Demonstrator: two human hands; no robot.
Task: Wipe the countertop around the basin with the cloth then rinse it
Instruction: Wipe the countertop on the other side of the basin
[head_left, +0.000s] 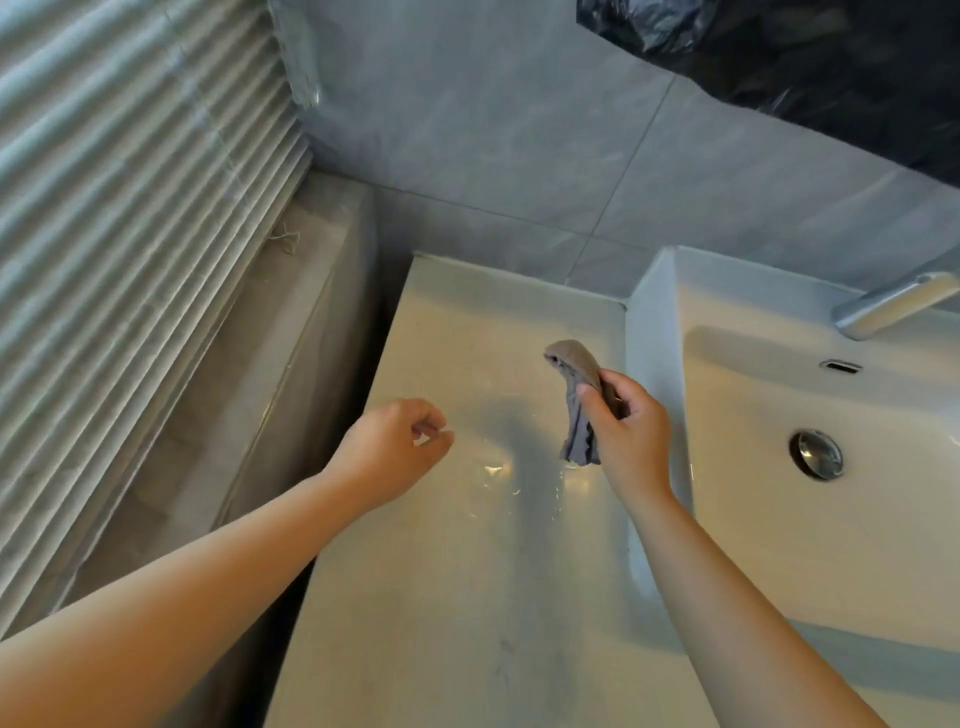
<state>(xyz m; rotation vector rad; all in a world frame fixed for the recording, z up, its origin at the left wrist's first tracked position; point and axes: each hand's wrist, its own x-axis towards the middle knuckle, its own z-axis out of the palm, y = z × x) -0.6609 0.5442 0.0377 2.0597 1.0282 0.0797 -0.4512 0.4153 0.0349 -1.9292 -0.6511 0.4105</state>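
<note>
A small grey cloth (575, 395) hangs bunched from my right hand (628, 431), which grips it just above the pale countertop (467, 571), close to the left wall of the white basin (654, 332). My left hand (395, 447) hovers over the counter's left part, fingers loosely curled with thumb and forefinger nearly touching, holding nothing. The basin's round metal drain (816, 453) and an overflow slot (840, 366) show inside it. A chrome tap (893, 306) juts over the basin from the right.
A grey stone ledge (249, 364) runs along the counter's left side under slatted window blinds (130, 208). Grey tiled wall (519, 156) stands behind. A black plastic sheet (831, 67) hangs at the top right. Wet glints lie on the counter between my hands.
</note>
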